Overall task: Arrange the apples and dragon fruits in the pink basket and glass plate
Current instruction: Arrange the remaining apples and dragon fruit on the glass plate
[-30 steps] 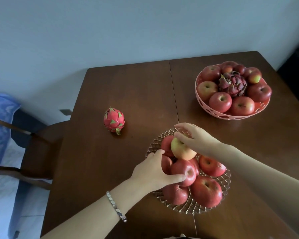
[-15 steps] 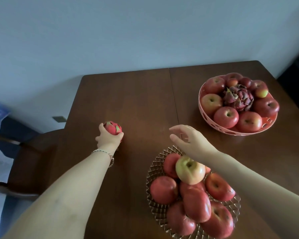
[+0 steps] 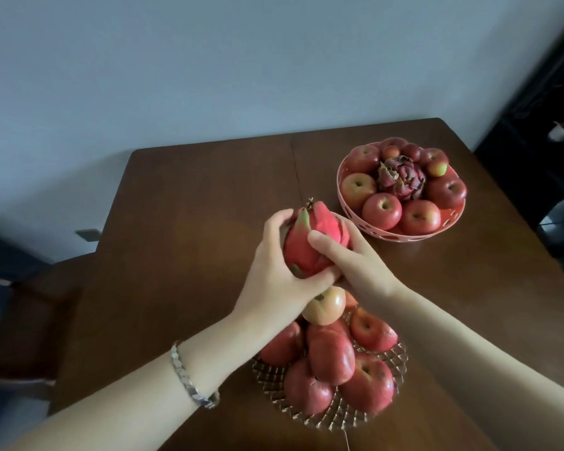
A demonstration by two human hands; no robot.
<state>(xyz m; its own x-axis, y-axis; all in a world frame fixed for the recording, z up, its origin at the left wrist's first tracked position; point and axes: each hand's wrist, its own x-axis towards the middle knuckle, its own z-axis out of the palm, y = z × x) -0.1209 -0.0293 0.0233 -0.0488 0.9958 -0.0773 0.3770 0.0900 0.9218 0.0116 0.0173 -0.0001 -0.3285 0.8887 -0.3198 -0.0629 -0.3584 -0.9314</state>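
Our left hand [image 3: 274, 275] and right hand [image 3: 355, 265] both wrap the dragon fruit [image 3: 310, 242], held above the apple heap [image 3: 331, 356] on the glass plate [image 3: 269, 380], off the desk [image 3: 192, 222]. We judge it firm, fairly heavy, smooth-skinned; grip the body, not the soft scale tips.

Dark brown wooden table [image 3: 192, 255], smooth glossy top with rounded far corners, split by a thin seam [image 3: 295, 170] running far to near through the middle. On the far right, round pink perforated plastic basket [image 3: 404, 237]. Near centre, well apart from it and astride the seam, round clear glass plate [image 3: 271, 379] with faceted lattice rim.
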